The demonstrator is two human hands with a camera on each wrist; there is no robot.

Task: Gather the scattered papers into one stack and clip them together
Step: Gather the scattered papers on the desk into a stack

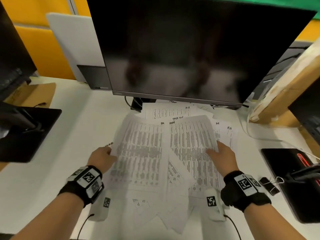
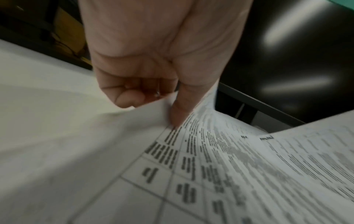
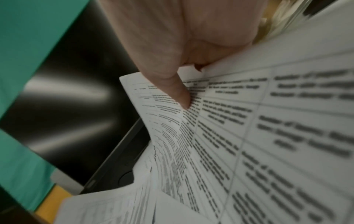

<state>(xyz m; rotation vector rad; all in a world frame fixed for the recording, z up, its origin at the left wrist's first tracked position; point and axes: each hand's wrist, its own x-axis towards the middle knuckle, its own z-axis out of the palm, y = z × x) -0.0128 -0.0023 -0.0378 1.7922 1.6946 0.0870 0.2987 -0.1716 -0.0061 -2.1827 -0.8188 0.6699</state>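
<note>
Several printed sheets (image 1: 166, 153) lie overlapping on the white desk (image 1: 78, 135) in front of the monitor. My left hand (image 1: 103, 157) pinches the left edge of a sheet with a printed table (image 2: 201, 174), thumb on top, the edge lifted off the desk. My right hand (image 1: 222, 155) grips the right edge of another printed sheet (image 3: 249, 128), thumb pressed on the print and fingers hidden underneath. Black binder clips (image 1: 269, 186) lie on the desk just right of my right wrist.
A large dark monitor (image 1: 181, 49) stands right behind the papers, its stand (image 1: 137, 104) touching them. Another monitor base (image 1: 26, 132) sits at the left, a black device (image 1: 294, 181) at the right, and a cardboard box (image 1: 285, 87) at the far right.
</note>
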